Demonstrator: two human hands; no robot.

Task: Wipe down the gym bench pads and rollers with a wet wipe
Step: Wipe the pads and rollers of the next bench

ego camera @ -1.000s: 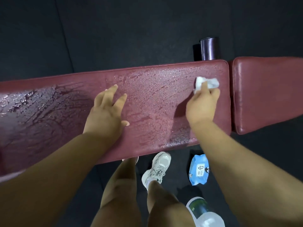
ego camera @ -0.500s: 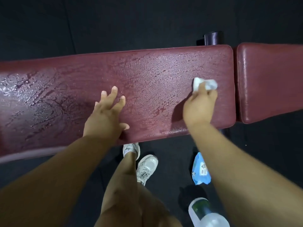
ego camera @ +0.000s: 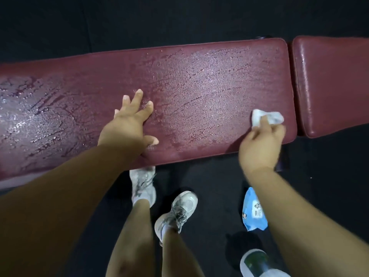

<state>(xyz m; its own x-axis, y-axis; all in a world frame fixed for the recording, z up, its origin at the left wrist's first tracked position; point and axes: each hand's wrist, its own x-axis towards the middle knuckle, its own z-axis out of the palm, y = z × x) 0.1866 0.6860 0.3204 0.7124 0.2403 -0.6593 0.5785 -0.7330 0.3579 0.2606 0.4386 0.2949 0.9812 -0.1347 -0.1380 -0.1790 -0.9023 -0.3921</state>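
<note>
A long maroon bench pad (ego camera: 199,80) runs across the view, its surface streaked wet. My left hand (ego camera: 129,126) rests flat on the pad's near middle with fingers spread. My right hand (ego camera: 261,144) holds a crumpled white wet wipe (ego camera: 267,117) against the pad near its right end, by the near edge. A second, shorter maroon pad (ego camera: 331,84) sits just right of a narrow gap. Only the tip of a dark roller (ego camera: 263,37) shows behind the long pad's far edge.
A blue pack of wipes (ego camera: 254,212) lies on the dark floor below my right forearm. A clear bottle with a green label (ego camera: 257,262) stands at the bottom right. My two legs in grey sneakers (ego camera: 177,212) stand close to the bench.
My right hand has slid the wipe toward the near edge of the pad. The view has shifted, so the dark roller behind the bench is nearly out of sight. My left hand stays planted.
</note>
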